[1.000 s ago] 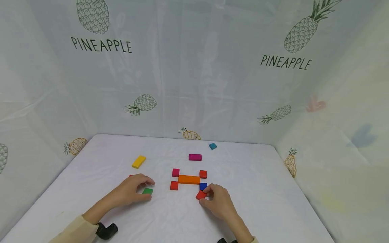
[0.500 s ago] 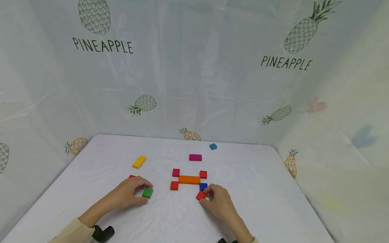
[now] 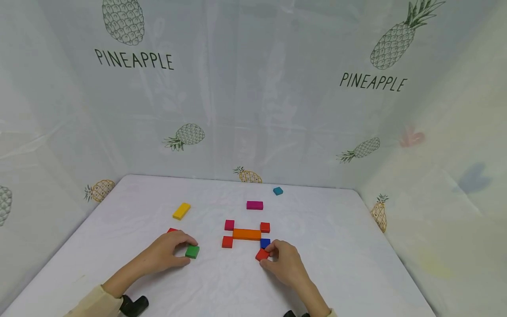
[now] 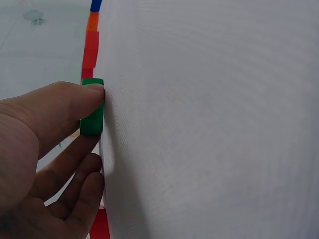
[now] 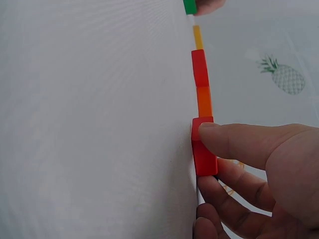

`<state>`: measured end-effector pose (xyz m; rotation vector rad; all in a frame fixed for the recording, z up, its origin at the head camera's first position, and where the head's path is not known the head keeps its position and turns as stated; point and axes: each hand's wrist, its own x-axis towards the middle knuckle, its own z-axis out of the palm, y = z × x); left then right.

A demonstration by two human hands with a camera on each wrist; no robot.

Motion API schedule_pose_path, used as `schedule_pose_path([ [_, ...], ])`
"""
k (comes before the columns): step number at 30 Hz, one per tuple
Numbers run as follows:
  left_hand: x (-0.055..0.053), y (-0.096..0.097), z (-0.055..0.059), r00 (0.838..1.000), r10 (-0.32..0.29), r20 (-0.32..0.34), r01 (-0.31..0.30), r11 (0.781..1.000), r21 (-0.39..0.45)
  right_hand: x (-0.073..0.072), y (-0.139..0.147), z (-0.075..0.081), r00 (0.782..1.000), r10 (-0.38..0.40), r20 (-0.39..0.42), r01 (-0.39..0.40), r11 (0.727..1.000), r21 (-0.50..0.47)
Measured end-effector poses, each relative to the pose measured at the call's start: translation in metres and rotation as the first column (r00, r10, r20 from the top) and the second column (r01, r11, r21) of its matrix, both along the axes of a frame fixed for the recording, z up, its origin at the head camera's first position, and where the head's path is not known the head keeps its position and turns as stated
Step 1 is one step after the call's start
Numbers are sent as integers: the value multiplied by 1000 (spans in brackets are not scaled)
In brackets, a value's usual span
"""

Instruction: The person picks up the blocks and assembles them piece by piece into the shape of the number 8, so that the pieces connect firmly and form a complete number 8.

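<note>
A small green square block (image 3: 192, 252) lies on the white cloth, pinched between the thumb and index finger of my left hand (image 3: 162, 252). The left wrist view shows my thumb against one face of the green block (image 4: 92, 117). My right hand (image 3: 286, 260) pinches a red block (image 3: 262, 255), turned at an angle just in front of a blue block (image 3: 265, 243). In the right wrist view, thumb and fingers hold the red block (image 5: 205, 157). An orange bar (image 3: 247, 234) lies behind, with two red blocks and a pinkish-red block (image 3: 229, 225) at its other corners.
A yellow bar (image 3: 181, 211) lies at the back left. Behind the orange bar are a magenta bar (image 3: 255, 205) and a teal block (image 3: 278, 191). Another red block (image 3: 172, 230) is partly hidden behind my left hand. A pineapple-print curtain (image 3: 253, 110) encloses the table.
My left hand has drawn back slightly to the left, and its thumb and finger have come in around the green block. The right hand and its red block have stayed put.
</note>
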<state>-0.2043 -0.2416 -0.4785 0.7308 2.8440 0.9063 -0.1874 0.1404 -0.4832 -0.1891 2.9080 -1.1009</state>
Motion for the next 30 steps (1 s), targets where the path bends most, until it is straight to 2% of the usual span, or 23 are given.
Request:
schedule_pose_path([
  [17,-1,2,-2,1000,25,-13,-25,1000,-2,-1,-1,-1,1000,-21,15,21,1000,-3],
  [27,-1,12,-5,1000,26,-4,-26,999,19,0,-2,1,1000,-19,16,19,1000,-2],
  [30,1,18,-6,999,43,6,-44,999,23,0,-2,2,1000,-19,16,19,1000,-3],
])
